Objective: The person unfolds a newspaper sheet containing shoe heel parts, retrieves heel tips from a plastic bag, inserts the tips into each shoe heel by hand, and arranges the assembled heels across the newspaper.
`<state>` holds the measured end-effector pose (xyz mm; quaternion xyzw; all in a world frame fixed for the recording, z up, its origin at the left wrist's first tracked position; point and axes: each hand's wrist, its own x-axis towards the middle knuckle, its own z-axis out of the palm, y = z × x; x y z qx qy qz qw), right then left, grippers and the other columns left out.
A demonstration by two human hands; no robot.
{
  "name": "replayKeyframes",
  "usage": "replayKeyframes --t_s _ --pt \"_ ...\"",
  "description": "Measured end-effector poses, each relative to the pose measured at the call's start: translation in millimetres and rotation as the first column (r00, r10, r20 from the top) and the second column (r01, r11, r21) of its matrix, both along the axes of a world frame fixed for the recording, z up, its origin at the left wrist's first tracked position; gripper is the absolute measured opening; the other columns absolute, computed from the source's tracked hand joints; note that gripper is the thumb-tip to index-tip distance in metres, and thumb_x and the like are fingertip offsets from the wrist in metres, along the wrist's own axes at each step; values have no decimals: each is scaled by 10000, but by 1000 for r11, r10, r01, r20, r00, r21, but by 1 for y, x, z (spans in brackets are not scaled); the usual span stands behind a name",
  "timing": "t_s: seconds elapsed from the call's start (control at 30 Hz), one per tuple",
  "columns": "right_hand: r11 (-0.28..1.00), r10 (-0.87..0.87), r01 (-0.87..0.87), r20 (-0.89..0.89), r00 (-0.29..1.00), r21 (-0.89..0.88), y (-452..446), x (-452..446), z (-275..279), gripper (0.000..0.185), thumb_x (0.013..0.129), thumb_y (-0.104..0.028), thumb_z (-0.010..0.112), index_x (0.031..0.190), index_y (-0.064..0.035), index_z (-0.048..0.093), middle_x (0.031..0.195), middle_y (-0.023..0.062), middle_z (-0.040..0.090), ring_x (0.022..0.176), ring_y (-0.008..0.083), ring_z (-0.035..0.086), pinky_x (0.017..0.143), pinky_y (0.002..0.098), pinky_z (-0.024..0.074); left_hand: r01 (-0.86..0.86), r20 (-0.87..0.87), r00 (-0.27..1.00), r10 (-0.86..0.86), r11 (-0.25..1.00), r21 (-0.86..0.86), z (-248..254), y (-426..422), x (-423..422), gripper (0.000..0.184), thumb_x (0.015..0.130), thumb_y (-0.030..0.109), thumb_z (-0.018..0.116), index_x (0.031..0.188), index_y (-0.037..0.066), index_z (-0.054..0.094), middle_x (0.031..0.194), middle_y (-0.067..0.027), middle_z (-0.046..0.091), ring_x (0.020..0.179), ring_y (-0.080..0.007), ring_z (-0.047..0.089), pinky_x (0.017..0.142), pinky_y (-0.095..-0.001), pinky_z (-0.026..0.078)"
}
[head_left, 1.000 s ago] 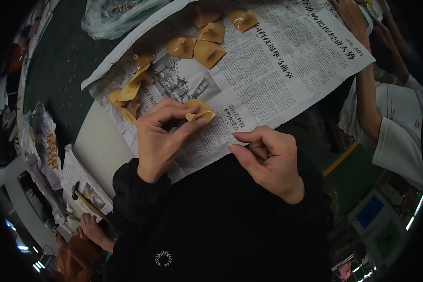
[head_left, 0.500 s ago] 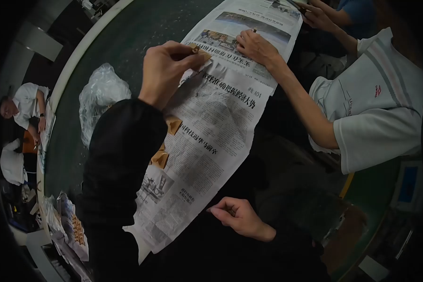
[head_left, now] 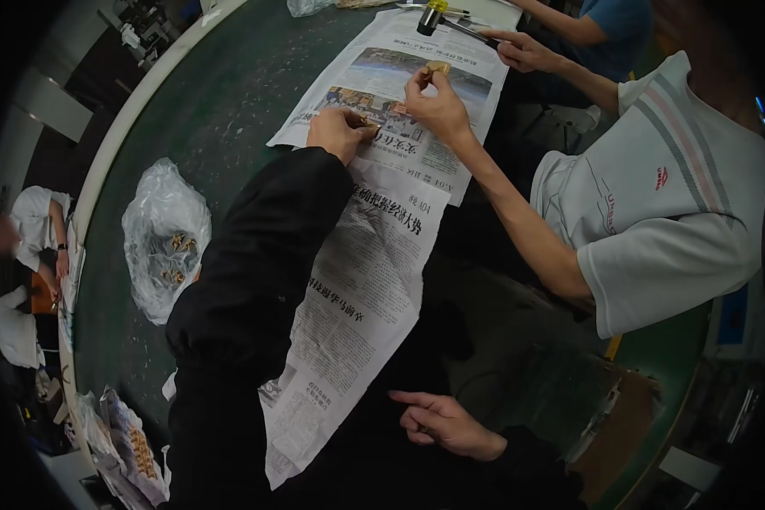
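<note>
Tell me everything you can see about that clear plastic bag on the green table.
The bag is thin, see-through plastic by the look of it, crumpled and shiny, with whitish folds. It lies loosely bunched on the dark green table, beside the black left sleeve. Small golden-brown pieces show in two clusters within it, too small to count. No hand touches it; whether the sleeve does is unclear.
</note>
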<state>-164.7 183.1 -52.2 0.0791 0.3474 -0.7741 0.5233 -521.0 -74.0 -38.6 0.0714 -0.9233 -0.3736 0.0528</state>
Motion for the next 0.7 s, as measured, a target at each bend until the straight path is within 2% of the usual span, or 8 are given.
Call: replayKeyframes --t_s 0.13,0.2,0.27,0.37,0.43,0.57,0.6,0.7 --pt "998 4 -7 -51 999 -57 -3 -6 21 498 1059 -116 349 1525 -15 209 784 48 529 573 76 469 526 203 414 64 -48 996 -68 994 -88 20 -8 9 385 730 223 824 1044 19 735 937 -141 734 833 -209 701 752 -326 530" --pt "991 -48 39 -66 997 -129 -5 -10 34 516 1059 -100 342 1547 -76 176 750 59 520 495 63 399 454 177 371 -76 -444 895 -40 968 -239 45 -12 30 324 770 145 792 1067 34 724 970 -125 713 847 -283 691 778 -377 537" --pt "989 -82 69 -96 992 -131 -10 -16 49 513 1065 -122 332 1549 -85 168 726 62 517 474 61 385 438 178 359 -14 -611 786 -93 986 -168 86 -11 75 223 802 96 762 1009 22 725 903 -88 686 779 -229 663 717 -343 520" --pt "981 -161 143 -142 977 -129 -30 -21 57 507 1075 -171 317 1549 -87 159 704 73 532 433 65 370 416 183 346 215 -206 963 -173 955 203 130 -4 207 117 830 87 751 923 23 719 818 -55 646 722 -90 589 597 -238 437" --pt "978 -194 180 -151 969 -106 -50 -29 64 507 1078 -198 312 1548 -80 159 706 81 551 413 71 369 410 187 346 359 -20 932 -361 917 171 138 -7 281 174 788 122 801 923 41 724 842 -49 641 713 -123 598 579 -245 443" --pt "982 -125 145 163 979 -119 -103 -41 70 475 1074 -265 329 1452 23 342 940 127 653 682 140 596 600 242 474 185 7 982 -191 960 209 126 -19 368 302 701 67 835 982 52 725 925 -72 618 753 -158 592 625 -267 455" --pt "977 -25 40 75 997 -210 -111 -43 63 481 1073 -300 313 1388 46 426 1106 157 642 947 184 630 802 302 495 84 -39 996 -77 976 200 119 -24 388 322 691 59 833 995 54 724 929 -73 606 761 -163 584 637 -268 453" --pt "980 44 -24 98 994 -197 -145 -34 63 597 1065 -407 230 1380 59 431 1339 215 540 1261 292 529 1082 421 401 -101 -150 980 133 974 200 102 -42 425 405 655 48 839 1041 59 718 935 -66 570 786 -175 547 658 -277 438"
